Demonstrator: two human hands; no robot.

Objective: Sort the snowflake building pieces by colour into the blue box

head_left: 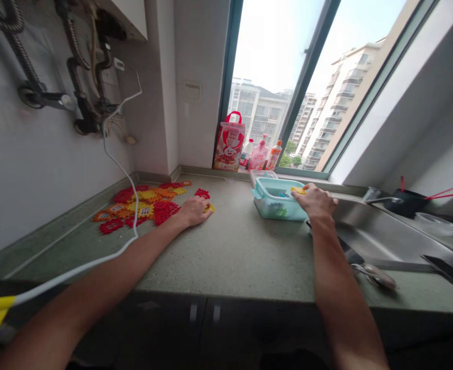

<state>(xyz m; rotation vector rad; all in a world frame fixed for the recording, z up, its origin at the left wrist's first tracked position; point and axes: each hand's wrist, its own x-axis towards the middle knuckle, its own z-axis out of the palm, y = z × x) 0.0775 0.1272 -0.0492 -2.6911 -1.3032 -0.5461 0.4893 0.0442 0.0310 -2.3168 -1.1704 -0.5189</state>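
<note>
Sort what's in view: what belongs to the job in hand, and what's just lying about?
In the job, it seems:
- left hand, on a yellow piece
- right hand, holding another yellow piece at the tub
- loose pile

Apparently just lying about:
- bag
- pink bottle
- white cable
- black pot

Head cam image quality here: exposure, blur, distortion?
All head view: sky through the window blown to near white; cabinet doors under the counter sunk in near-black; wide-angle stretch, window leaning hard; yellow pieces at the left hand and right hand soft, fine outlines unclear.
</note>
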